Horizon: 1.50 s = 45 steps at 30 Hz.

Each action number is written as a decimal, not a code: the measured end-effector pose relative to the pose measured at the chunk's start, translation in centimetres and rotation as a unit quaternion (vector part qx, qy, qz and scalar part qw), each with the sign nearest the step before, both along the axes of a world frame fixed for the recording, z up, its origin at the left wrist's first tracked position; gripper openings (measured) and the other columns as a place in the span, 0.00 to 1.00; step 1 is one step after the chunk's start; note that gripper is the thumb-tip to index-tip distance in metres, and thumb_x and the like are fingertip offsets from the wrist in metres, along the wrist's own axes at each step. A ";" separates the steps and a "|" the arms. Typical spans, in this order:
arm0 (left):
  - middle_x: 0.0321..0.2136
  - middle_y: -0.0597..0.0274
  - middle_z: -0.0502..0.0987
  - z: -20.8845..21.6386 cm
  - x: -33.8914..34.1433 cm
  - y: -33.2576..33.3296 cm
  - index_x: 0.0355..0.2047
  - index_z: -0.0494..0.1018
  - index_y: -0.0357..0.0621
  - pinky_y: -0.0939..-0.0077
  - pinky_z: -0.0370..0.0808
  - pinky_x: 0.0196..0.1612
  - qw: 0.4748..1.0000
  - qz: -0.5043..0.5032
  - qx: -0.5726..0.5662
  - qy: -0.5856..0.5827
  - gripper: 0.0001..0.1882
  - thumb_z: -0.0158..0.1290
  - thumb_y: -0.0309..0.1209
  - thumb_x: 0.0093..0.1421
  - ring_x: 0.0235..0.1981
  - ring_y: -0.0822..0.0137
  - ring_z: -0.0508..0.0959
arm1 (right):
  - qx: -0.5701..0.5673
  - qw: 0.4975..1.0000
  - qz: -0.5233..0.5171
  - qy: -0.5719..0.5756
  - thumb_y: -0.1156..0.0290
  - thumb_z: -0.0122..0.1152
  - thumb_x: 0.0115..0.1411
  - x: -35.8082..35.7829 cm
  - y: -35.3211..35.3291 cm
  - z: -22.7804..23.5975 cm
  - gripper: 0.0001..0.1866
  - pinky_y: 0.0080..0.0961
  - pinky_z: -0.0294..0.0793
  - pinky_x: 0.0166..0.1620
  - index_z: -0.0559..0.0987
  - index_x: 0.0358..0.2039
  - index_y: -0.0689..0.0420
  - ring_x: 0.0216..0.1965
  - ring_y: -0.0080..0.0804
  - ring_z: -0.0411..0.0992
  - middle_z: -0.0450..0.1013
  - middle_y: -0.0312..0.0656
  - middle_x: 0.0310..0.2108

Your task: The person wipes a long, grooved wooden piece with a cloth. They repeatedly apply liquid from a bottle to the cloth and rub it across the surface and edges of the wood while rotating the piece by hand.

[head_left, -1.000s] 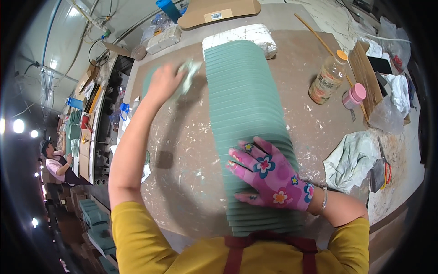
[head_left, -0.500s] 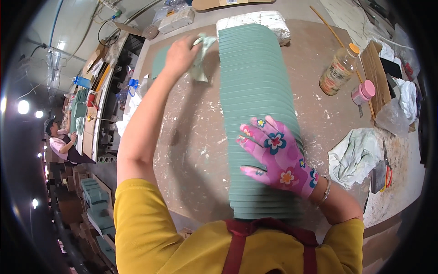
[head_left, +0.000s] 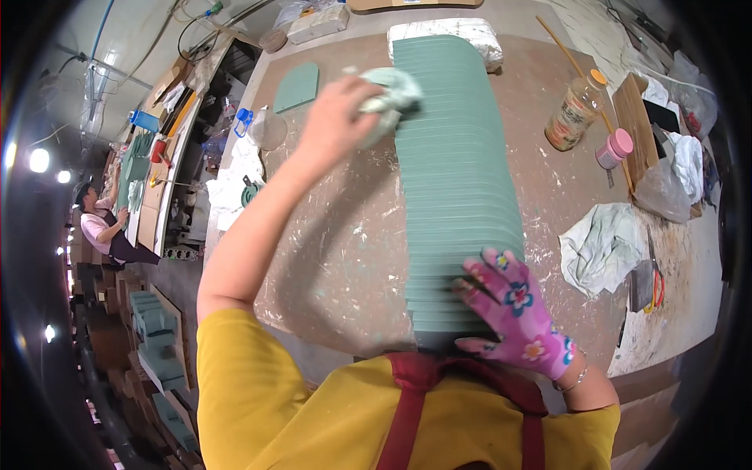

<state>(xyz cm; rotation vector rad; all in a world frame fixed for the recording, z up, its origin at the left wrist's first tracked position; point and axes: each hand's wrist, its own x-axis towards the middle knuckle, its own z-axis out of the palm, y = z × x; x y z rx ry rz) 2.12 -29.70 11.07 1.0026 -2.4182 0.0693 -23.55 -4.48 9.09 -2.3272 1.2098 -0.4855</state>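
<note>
A long row of overlapping sage-green flat pieces (head_left: 460, 168) with rounded corners runs down the table from far to near. Bare, my left hand (head_left: 338, 117) is closed around a crumpled pale cloth (head_left: 390, 88), blurred by motion, at the left edge of the row's far part. In a pink flowered glove, my right hand (head_left: 521, 317) lies over the near right end of the row with its fingers spread; it grips nothing. One separate green piece (head_left: 298, 88) lies flat on the table at the far left.
Behind the row sits a white wrapped block (head_left: 486, 51). To the right are a bottle with an orange cap (head_left: 576, 110), a pink jar (head_left: 614, 149), a stick, a crumpled cloth (head_left: 601, 249) and scissors (head_left: 658, 286). A co-worker (head_left: 106, 227) stands far left.
My left hand has brought the cloth rightward to the row's edge, uncovering the separate green piece. My right hand has slid toward me along the row.
</note>
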 end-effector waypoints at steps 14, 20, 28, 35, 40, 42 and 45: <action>0.37 0.52 0.77 0.4 2.3 2.7 0.38 0.78 0.43 0.60 0.72 0.42 0.968 0.133 0.149 -0.152 0.17 0.53 0.42 0.56 0.39 0.50 0.77 | -0.096 0.994 -0.040 0.027 0.46 0.65 0.45 1.4 1.6 -2.7 0.34 0.50 0.48 0.64 0.73 0.52 0.48 0.62 0.44 0.56 0.61 0.42 0.60; 0.33 0.49 0.79 -1.4 -2.1 1.6 0.42 0.78 0.47 0.65 0.74 0.42 0.938 0.148 0.291 -0.113 0.22 0.56 0.48 0.52 0.36 0.53 0.79 | -0.108 0.993 -0.043 0.018 0.47 0.66 0.44 1.3 1.8 -2.7 0.35 0.49 0.48 0.64 0.73 0.52 0.48 0.62 0.43 0.57 0.63 0.42 0.58; 0.26 0.49 0.79 -1.1 -1.6 0.9 0.39 0.78 0.40 0.66 0.74 0.37 0.916 0.120 0.379 -0.052 0.21 0.56 0.44 0.52 0.28 0.58 0.79 | -0.111 0.993 -0.047 0.018 0.46 0.67 0.43 1.5 1.8 -2.9 0.36 0.50 0.48 0.64 0.73 0.52 0.48 0.62 0.46 0.57 0.63 0.43 0.58; 0.26 0.46 0.78 -1.7 -1.4 0.3 0.39 0.78 0.43 0.64 0.74 0.37 0.936 0.096 0.323 -0.098 0.19 0.55 0.43 0.53 0.29 0.54 0.79 | -0.128 0.990 -0.055 0.015 0.44 0.67 0.42 1.6 1.8 -2.8 0.36 0.51 0.49 0.63 0.74 0.51 0.48 0.60 0.49 0.59 0.64 0.44 0.57; 0.26 0.46 0.78 -1.7 -1.0 0.1 0.39 0.78 0.43 0.64 0.74 0.37 0.918 0.085 0.383 -0.065 0.19 0.55 0.42 0.53 0.29 0.54 0.79 | -0.124 0.991 -0.055 0.009 0.43 0.65 0.44 1.6 1.6 -3.0 0.35 0.51 0.48 0.63 0.74 0.50 0.48 0.60 0.48 0.60 0.65 0.44 0.56; 0.26 0.46 0.78 -1.7 -1.3 0.4 0.39 0.78 0.43 0.65 0.74 0.37 0.909 0.094 0.402 -0.058 0.19 0.54 0.42 0.53 0.29 0.54 0.79 | -0.124 0.991 -0.056 0.007 0.42 0.64 0.45 1.6 1.7 -3.0 0.34 0.51 0.48 0.63 0.75 0.50 0.48 0.60 0.48 0.60 0.65 0.44 0.56; 0.19 0.56 0.75 -2.0 -1.2 0.7 0.36 0.78 0.40 0.71 0.71 0.31 0.927 0.103 0.358 -0.036 0.16 0.54 0.39 0.54 0.22 0.68 0.74 | -0.125 0.991 -0.056 0.005 0.41 0.62 0.46 1.7 1.7 -2.9 0.34 0.51 0.47 0.64 0.74 0.50 0.48 0.60 0.48 0.60 0.65 0.44 0.56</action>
